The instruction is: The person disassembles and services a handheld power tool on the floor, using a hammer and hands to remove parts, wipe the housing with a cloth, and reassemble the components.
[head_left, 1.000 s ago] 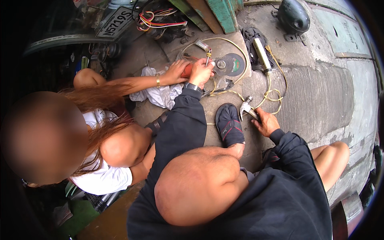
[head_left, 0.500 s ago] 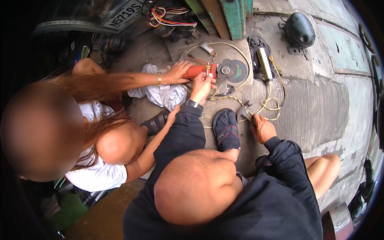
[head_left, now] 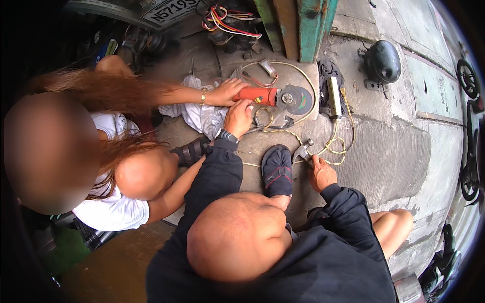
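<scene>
The left hand (head_left: 238, 118) has drawn back along the grinder (head_left: 252, 93), its grip pinching a brass-coloured piece (head_left: 259, 99). A co-worker's hand (head_left: 226, 92) seemingly steadies the grinder by the slab's (head_left: 289, 77) right edge; the right hand (head_left: 322, 174) holds a hammer (head_left: 304, 151) low.

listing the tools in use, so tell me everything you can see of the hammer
The claw hammer has a grey, metallic-looking head: a curved claw points toward the black shoe, and a blunt striking end faces away from the person. The right hand is closed around the handle, hiding most of it. The head is low over the concrete ground; whether they touch is unclear.
</scene>
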The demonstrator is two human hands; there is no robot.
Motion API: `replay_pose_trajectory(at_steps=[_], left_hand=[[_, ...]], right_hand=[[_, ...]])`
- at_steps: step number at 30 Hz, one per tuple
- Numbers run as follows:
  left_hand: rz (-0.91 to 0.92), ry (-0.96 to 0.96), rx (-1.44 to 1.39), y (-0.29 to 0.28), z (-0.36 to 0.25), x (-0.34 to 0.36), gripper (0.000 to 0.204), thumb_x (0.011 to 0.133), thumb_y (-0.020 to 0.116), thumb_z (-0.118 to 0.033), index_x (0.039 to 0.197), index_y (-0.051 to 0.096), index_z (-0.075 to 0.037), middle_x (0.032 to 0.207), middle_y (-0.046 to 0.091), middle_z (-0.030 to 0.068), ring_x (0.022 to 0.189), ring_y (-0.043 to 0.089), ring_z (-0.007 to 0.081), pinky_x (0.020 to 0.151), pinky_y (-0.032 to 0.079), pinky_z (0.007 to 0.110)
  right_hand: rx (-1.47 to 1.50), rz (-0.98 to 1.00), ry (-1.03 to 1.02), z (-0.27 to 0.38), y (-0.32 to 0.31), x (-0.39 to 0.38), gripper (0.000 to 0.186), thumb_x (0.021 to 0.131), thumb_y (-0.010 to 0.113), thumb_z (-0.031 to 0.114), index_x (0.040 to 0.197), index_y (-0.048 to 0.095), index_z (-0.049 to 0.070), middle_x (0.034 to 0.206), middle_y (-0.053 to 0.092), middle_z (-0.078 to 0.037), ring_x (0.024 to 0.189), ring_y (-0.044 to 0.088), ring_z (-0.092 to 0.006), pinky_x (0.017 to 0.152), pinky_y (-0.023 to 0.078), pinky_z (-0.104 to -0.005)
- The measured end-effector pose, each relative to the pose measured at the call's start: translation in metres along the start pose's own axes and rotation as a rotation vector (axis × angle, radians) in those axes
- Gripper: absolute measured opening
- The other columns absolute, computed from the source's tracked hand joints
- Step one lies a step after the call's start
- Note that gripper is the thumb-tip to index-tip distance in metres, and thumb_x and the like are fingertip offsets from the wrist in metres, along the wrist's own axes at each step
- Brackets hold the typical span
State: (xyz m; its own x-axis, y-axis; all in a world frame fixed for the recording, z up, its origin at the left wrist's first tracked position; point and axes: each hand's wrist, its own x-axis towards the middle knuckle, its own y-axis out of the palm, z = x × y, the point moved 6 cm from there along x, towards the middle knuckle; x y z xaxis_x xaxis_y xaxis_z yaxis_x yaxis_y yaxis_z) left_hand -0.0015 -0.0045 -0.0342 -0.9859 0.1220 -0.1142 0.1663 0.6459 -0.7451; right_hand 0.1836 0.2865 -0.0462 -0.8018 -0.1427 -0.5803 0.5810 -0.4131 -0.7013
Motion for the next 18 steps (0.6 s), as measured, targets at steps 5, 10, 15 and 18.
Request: replay_pose_trajectory(at_steps=[5,10,15,18], left_hand=[[0.005,0.139,-0.152,0.019,-0.008,-0.002,0.021,0.095,0.056,-0.011,0.110,0.059,0.002,0.102,0.065,0.0208,0.098,0.061,0.0424,0.085,0.049,0.046],[0.118,-0.229,-0.553,0.050,-0.007,0.007,0.023,0.094,0.063,-0.012,0.113,0.058,0.000,0.094,0.064,0.0058,0.086,0.061,0.0164,0.076,0.049,0.029],[0.117,-0.342,-0.723,0.069,-0.012,0.019,0.025,0.089,0.071,-0.013,0.108,0.060,-0.001,0.088,0.063,0.0019,0.078,0.058,0.0092,0.071,0.049,0.026],[0.061,-0.390,-0.690,0.092,0.004,0.014,0.025,0.090,0.071,-0.013,0.108,0.060,-0.001,0.088,0.063,0.0017,0.078,0.059,0.0093,0.071,0.049,0.025]], right_hand=[[-0.004,0.008,-0.032,-0.001,-0.003,0.002,0.040,0.085,0.067,0.018,0.118,0.047,0.008,0.099,0.064,-0.022,0.090,0.066,-0.0435,0.075,0.053,-0.0519],[-0.134,0.106,0.081,-0.011,0.004,0.016,0.034,0.085,0.068,0.022,0.113,0.054,0.007,0.092,0.067,-0.023,0.086,0.067,-0.0440,0.074,0.053,-0.0517],[0.118,-0.212,-0.210,0.034,-0.056,0.058,0.025,0.084,0.068,0.015,0.104,0.061,0.002,0.094,0.068,-0.022,0.083,0.066,-0.0427,0.074,0.054,-0.0489],[0.684,-0.369,-0.185,0.035,-0.066,0.119,0.028,0.088,0.069,0.011,0.112,0.060,0.000,0.099,0.070,-0.017,0.086,0.070,-0.0269,0.077,0.056,-0.0355]])
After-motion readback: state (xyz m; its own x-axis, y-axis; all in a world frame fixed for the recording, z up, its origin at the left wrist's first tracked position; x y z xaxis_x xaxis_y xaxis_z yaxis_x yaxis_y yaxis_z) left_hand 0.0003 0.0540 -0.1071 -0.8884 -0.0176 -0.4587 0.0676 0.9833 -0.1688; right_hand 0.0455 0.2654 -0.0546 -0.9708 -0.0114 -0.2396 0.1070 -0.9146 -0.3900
